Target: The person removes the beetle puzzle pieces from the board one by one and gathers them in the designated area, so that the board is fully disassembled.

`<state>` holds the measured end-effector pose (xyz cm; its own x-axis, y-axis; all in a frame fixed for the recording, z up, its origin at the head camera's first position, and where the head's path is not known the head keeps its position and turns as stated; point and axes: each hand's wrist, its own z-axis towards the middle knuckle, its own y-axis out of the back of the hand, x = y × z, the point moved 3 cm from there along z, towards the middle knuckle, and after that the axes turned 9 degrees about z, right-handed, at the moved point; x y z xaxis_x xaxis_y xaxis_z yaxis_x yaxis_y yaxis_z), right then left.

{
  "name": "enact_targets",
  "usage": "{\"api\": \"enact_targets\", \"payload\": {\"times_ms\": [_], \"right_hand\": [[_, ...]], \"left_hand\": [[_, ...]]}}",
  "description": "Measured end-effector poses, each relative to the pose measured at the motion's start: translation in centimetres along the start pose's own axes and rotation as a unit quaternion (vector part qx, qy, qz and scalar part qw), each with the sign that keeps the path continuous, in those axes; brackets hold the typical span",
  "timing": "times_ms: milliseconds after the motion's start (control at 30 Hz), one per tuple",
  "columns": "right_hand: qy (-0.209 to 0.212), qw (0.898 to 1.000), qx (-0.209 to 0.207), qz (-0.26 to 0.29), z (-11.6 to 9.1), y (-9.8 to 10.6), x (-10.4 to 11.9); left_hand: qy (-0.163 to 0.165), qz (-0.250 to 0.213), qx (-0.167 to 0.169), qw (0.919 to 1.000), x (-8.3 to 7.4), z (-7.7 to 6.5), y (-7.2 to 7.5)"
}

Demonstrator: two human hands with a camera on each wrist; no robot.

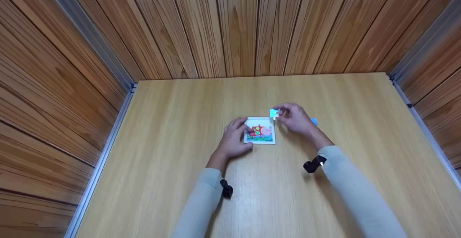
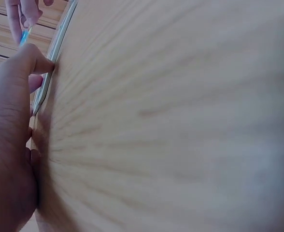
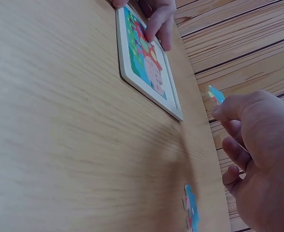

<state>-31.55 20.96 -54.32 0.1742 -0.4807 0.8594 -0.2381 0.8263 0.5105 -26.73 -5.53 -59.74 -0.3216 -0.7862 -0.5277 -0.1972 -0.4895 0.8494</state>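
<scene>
A white-rimmed jigsaw tray [image 1: 261,143] lies flat on the table, holding a partly assembled picture [image 1: 265,133] of a pink cartoon pig in red. My left hand [image 1: 232,140] grips the tray's left side, thumb at the near edge and fingers spread toward the far edge. One of those fingers touches the picture, as the right wrist view also shows. Above the tray's far right corner, my right hand [image 1: 293,117] pinches a small light-blue jigsaw piece [image 3: 216,94] between thumb and fingers, raised off the table.
Another blue jigsaw piece [image 3: 193,211] lies on the table to the right of the tray, partly hidden behind the right hand in the head view. Wood-plank walls [image 1: 237,29] with metal corner rails [image 1: 104,158] bound the wooden table [image 1: 173,122].
</scene>
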Motion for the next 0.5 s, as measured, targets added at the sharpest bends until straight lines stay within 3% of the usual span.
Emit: {"api": "enact_targets", "payload": {"times_ms": [233, 500], "right_hand": [[-0.004, 1.0, 0.009, 0.0, -0.1, 1.3, -0.2], [-0.046, 0.999, 0.025, 0.002, -0.6, 2.5, -0.1]], "left_hand": [[0.0, 0.002, 0.003, 1.0, 0.1, 0.0, 0.0], [-0.001, 0.0, 0.0, 1.0, 0.1, 0.0, 0.0]]}}
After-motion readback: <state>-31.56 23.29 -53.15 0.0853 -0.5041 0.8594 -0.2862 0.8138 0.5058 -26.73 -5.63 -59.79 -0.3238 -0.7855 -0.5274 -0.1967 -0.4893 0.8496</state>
